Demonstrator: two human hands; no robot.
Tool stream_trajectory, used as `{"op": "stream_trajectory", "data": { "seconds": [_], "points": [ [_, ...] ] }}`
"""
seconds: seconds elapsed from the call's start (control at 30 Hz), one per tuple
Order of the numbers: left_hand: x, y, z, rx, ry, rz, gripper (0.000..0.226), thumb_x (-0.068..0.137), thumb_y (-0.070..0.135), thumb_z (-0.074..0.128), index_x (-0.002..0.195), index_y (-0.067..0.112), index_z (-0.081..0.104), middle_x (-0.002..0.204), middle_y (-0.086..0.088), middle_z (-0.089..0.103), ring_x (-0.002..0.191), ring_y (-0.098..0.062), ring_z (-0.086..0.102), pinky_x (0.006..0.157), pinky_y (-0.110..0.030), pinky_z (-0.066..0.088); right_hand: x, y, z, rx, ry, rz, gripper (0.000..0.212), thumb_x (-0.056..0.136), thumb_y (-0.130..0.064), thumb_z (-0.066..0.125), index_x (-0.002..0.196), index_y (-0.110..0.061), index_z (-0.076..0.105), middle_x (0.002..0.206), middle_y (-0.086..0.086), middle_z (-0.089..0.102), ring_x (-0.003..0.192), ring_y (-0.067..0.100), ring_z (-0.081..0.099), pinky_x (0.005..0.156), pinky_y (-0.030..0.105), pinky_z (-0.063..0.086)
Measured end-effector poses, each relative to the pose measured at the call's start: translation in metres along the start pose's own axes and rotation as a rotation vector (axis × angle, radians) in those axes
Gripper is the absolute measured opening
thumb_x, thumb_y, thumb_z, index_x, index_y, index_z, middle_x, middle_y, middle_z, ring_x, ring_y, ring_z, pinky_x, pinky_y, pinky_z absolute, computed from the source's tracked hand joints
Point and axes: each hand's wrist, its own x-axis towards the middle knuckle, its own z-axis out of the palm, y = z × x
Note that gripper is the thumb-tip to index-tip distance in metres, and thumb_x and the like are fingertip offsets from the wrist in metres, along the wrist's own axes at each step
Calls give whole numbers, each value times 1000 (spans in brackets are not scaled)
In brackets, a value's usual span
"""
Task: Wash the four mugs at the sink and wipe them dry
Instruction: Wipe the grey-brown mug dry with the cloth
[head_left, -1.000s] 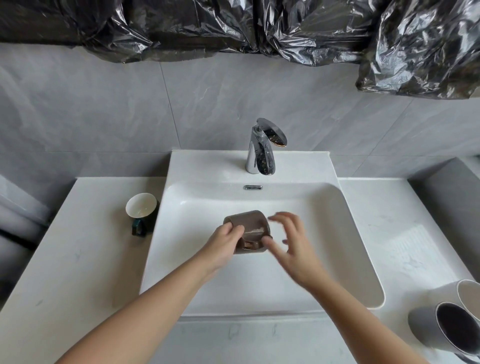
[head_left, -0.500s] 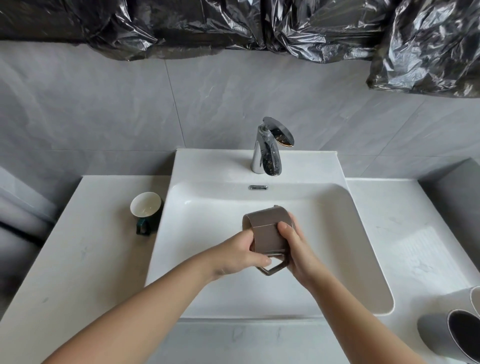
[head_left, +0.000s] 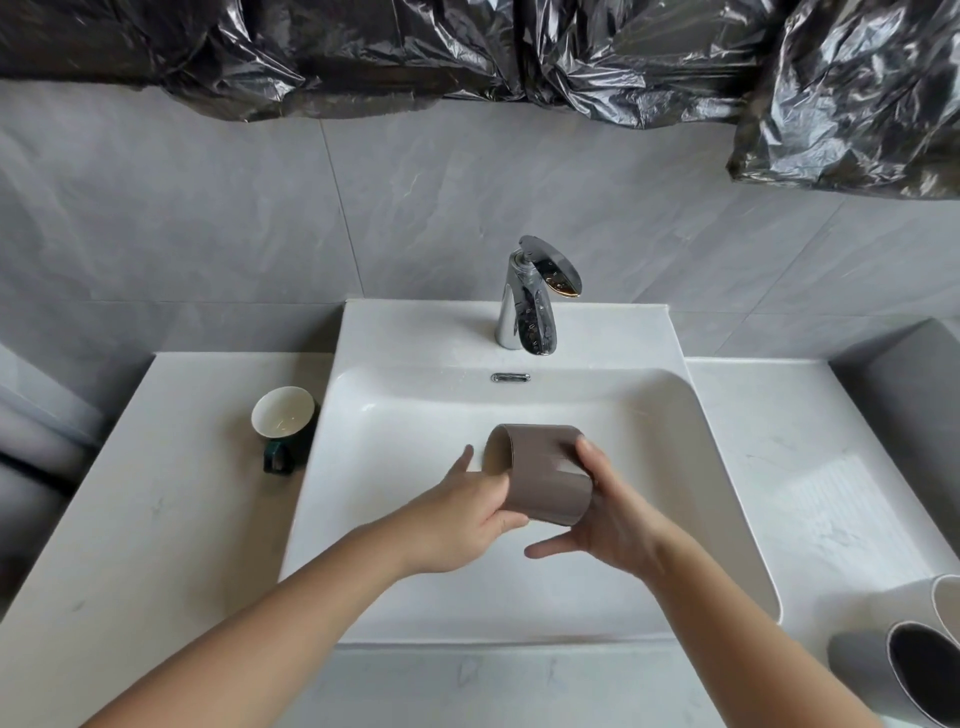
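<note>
Over the middle of the white sink (head_left: 395, 431) I hold a brown mug (head_left: 543, 473) on its side, mouth turned to the left. My left hand (head_left: 462, 514) grips it at the rim, fingers at the opening. My right hand (head_left: 608, 514) cups its base and far side. A dark green mug (head_left: 283, 421) with a white inside stands upright on the counter left of the basin. A grey mug (head_left: 883, 670) and a white mug (head_left: 943, 597) lie on their sides at the lower right edge. No water runs from the chrome tap (head_left: 530, 299).
White counter (head_left: 156, 493) flanks the basin on both sides. A grey tiled wall stands behind, with black plastic sheeting (head_left: 467, 47) hanging along the top. A grey block (head_left: 914, 384) rises at the far right.
The brown mug has been turned from upright with its handle toward me to lying on its side, mouth left. My right hand slid to its base and my left hand to its rim.
</note>
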Motion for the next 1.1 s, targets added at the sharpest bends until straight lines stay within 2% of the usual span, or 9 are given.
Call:
{"op": "stream_trajectory", "data": {
  "seconds": [0.13,0.3,0.47,0.57,0.63,0.77,0.93,1.03,1.1],
  "points": [
    [3,-7,3,344,0,64,49,103,30,40,148,17,26,148,-1,39,141,-14,26,121,-47,-1,4,0,3,48,60,31,54,80,-58,62,122,-24,67,113,15,70,100,34,68,67,44,60],
    [6,0,9,-435,-32,-107,59,91,8,47,144,26,29,143,1,37,136,-13,33,112,-37,34,14,15,9,-21,214,-136,62,76,-53,63,127,-17,59,107,11,67,86,21,67,57,34,53],
    [6,7,14,-1044,-77,-157,53,74,3,49,127,11,52,103,0,62,102,-14,57,92,-27,42,10,18,3,-229,224,-339,69,72,-49,65,134,-24,47,108,2,66,87,21,66,64,35,53],
    [6,9,17,-1288,-101,-179,48,87,10,53,135,12,50,127,-1,64,119,-14,59,101,-30,44,6,21,-1,-357,262,-425,71,71,-47,65,136,-24,45,109,-12,67,99,8,64,79,22,52],
    [10,2,17,-1259,-64,-226,45,93,16,53,137,13,49,134,-10,60,123,-22,57,105,-40,45,7,26,-1,-307,239,-387,73,72,-49,67,138,-31,43,119,-6,65,109,15,63,82,28,53],
    [15,-11,14,-841,31,-239,36,99,19,48,134,15,50,130,-5,61,121,-17,57,105,-42,45,10,20,-1,-5,138,-100,79,61,-73,75,133,-50,50,134,1,61,114,31,66,84,55,57],
    [17,-11,6,-315,-4,-124,30,98,25,49,125,10,51,122,-4,61,112,-18,57,100,-38,45,15,0,0,171,172,64,50,85,-62,52,115,-26,69,106,11,72,91,31,70,72,45,59],
    [20,-4,4,-489,6,-166,34,95,17,53,128,14,50,123,-3,59,113,-17,57,100,-33,46,23,-1,5,92,239,-52,30,90,-49,55,106,-26,68,99,7,71,85,25,69,73,42,56],
    [21,-3,8,-728,17,-199,44,88,17,56,131,15,49,126,-4,60,116,-15,58,102,-32,46,27,4,5,-2,248,-128,37,86,-48,54,111,-24,66,105,10,70,91,27,69,74,44,55]
  ]
}}
